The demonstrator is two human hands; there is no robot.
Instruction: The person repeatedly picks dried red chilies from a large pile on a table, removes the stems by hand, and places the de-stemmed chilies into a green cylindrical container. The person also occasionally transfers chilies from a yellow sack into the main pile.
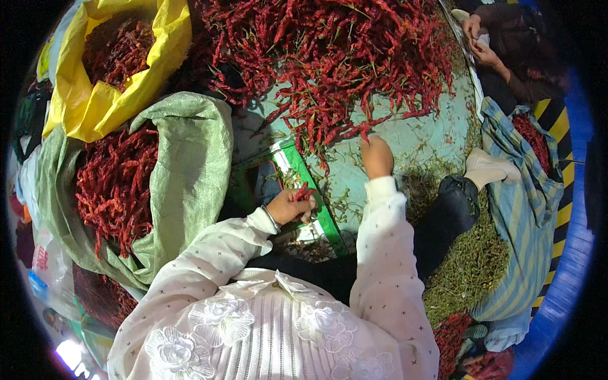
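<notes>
My left hand [289, 207] is closed around a few dried red chili peppers [304, 192]; their red tips stick out past the thumb. It hovers above a green-and-white strip [311, 192] lying in front of me. At the near edge of a big heap of dried red chilies [327, 61], my right hand [377, 156] has its fingertips on one chili [365, 134] and appears to pinch it. The heap lies on a pale green surface [422, 130] littered with loose stems.
To the left stand an open green woven sack [194, 156] and a yellow sack [171, 42], both holding chilies. On the right are a mound of green stems [468, 270], a striped cloth sack [513, 228] and a shoe [491, 167]. Another person's hands [482, 45] show at upper right.
</notes>
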